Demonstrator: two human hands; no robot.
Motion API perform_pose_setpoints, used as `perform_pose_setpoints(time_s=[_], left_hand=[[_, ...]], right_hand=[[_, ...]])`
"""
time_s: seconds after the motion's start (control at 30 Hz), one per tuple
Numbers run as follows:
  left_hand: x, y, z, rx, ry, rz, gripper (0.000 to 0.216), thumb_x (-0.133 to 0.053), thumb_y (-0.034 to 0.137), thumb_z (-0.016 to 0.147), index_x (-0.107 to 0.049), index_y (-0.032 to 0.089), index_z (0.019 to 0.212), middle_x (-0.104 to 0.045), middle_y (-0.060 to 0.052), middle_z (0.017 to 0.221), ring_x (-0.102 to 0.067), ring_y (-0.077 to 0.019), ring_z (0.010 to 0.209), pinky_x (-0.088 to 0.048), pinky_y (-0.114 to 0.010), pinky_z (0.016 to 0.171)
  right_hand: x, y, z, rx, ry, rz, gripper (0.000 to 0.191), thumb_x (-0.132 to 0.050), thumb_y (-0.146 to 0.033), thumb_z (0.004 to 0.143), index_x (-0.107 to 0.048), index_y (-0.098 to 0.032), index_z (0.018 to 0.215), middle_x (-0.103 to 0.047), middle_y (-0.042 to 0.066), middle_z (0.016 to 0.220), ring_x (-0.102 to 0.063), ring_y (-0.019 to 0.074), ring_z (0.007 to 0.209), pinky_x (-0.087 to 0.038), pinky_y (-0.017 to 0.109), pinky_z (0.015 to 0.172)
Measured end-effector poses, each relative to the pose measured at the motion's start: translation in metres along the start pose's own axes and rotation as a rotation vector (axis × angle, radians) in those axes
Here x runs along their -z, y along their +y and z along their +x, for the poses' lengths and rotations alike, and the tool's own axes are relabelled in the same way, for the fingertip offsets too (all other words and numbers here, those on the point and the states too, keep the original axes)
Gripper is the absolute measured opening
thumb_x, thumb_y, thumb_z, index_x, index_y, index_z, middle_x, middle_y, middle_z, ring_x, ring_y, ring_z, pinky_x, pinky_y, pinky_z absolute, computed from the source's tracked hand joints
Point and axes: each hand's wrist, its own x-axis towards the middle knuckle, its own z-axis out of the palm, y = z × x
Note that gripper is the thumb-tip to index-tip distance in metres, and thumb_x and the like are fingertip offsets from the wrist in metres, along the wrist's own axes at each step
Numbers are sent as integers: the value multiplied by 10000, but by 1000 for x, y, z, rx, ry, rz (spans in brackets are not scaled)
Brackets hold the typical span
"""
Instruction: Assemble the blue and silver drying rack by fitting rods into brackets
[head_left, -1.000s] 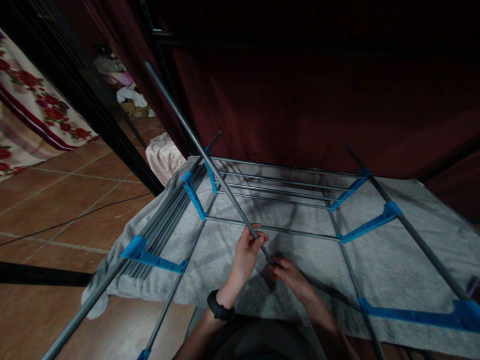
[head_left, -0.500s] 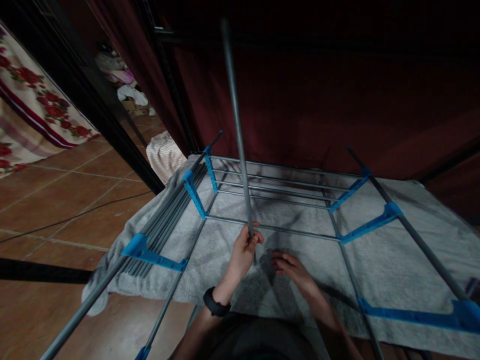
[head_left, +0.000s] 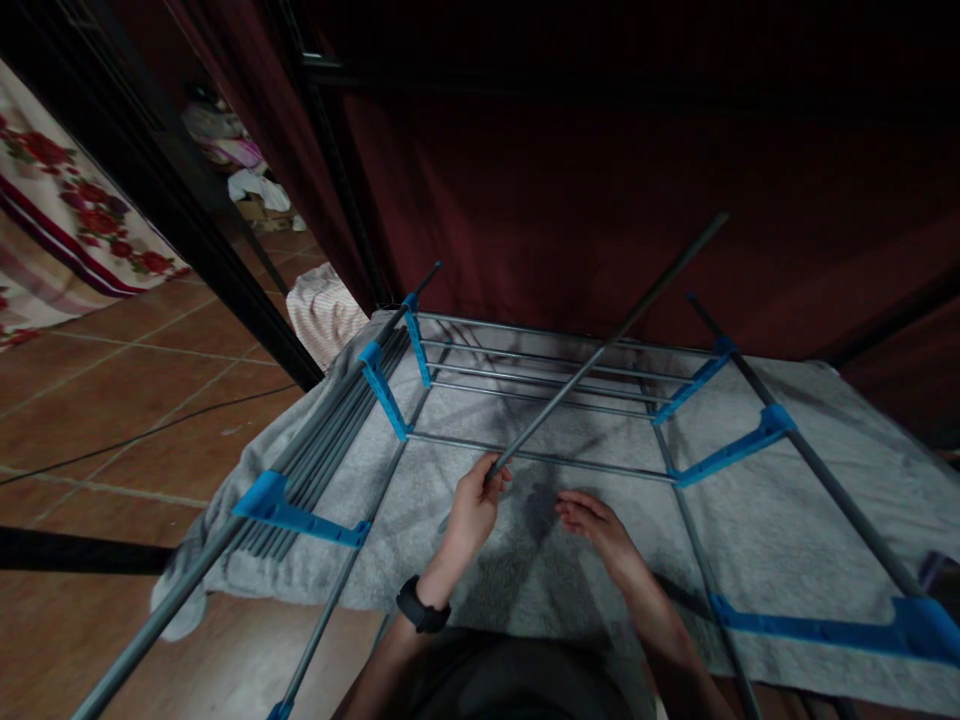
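Observation:
My left hand [head_left: 474, 505], with a dark band at the wrist, is closed round the lower part of a loose grey metal rod [head_left: 592, 362]. The rod slants up to the right, its far end in front of the dark red curtain. To its right, my right hand [head_left: 592, 525] hovers over the bed with fingers stretched and nothing in them. Around both hands stands a frame of grey tubes joined by blue plastic brackets [head_left: 386, 392]. Several crossbars [head_left: 540, 458] span its far part between the two sides.
Several spare grey rods [head_left: 330, 450] lie side by side at the left of the grey blanket [head_left: 600, 590]. Black bed posts [head_left: 247, 270] and a dark red curtain [head_left: 525, 220] stand beyond. A cable [head_left: 150, 430] crosses the tiled floor.
The rod in my left hand has swung from nearly upright to a slant towards the right. My right hand has shifted slightly right, away from it.

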Motion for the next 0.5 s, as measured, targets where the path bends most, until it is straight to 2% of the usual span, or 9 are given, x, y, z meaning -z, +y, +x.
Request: perform_pose_setpoints(time_s=[0.23,0.5], left_hand=[[21,-13,3,8,25,224,198,-538,149,795,-695,222,892,-732,-40,834,-664,-220,807,-478,-319,774],[45,-34,3,-40,10,636,329,-465,171,838,-726,219,1032,-779,-83,954,-709,-282,919,-495,-420,901]], right_hand=[[12,-17,5,54,94,48,517,-847,-640,604,-778,-259,947,-779,96,967,-706,266,902,-563,433,874],[21,-26,12,128,203,201,499,-876,-518,585,-758,-237,981,-778,86,974,-707,259,909,-558,430,889]])
